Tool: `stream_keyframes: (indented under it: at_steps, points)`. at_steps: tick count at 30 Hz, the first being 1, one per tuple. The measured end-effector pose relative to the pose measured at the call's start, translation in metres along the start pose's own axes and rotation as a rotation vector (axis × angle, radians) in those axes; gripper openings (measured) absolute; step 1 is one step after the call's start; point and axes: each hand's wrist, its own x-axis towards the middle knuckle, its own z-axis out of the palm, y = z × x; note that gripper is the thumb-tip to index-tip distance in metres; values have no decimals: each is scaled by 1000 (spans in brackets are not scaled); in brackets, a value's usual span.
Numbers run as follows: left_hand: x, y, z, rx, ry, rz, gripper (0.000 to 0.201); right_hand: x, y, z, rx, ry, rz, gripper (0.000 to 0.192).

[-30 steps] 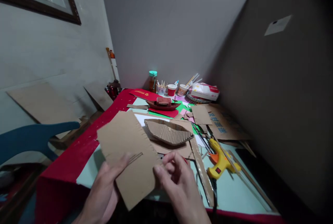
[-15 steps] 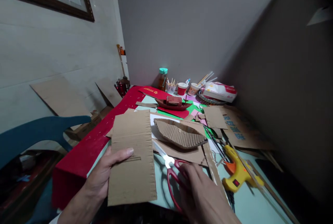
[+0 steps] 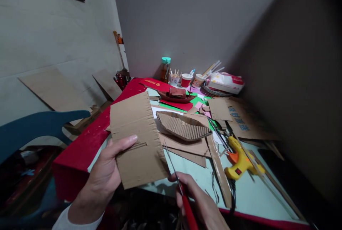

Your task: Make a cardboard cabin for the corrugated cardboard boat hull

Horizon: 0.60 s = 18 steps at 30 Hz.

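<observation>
My left hand (image 3: 105, 174) grips a flat brown cardboard sheet (image 3: 136, 137) by its lower left edge, thumb pressed on its face beside a short slit. My right hand (image 3: 199, 201) holds red-handled scissors (image 3: 184, 196), the blades pointing up and left toward the sheet's right edge. Just beyond lies a boat-shaped hull of corrugated cardboard (image 3: 181, 126) on loose cardboard offcuts (image 3: 187, 148).
A yellow glue gun (image 3: 240, 158) lies to the right on the pale green mat (image 3: 245, 194). A long cardboard strip (image 3: 217, 169) lies beside it. Cups, a jar and a small red model boat (image 3: 176, 95) stand at the back. Grey boards wall in the table; a blue chair (image 3: 34, 130) is at left.
My right hand has lifted the scissors off the table and brought the blades up beside the sheet. The left hand raised and tilted the cardboard sheet.
</observation>
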Motion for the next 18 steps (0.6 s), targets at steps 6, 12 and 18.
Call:
stream_keyframes:
  at_steps: [6, 12, 18]
  points:
    - [-3, -4, 10, 1, 63, 48, 56, 0, -20, 1, -50, 1, 16, 57]
    - [-2, -9, 11, -15, 52, 17, 55, 2, -21, 2, -67, 9, -30, 47]
    - [-2, -5, 12, -14, 105, 6, 45, -6, -14, 1, -66, 23, -8, 42]
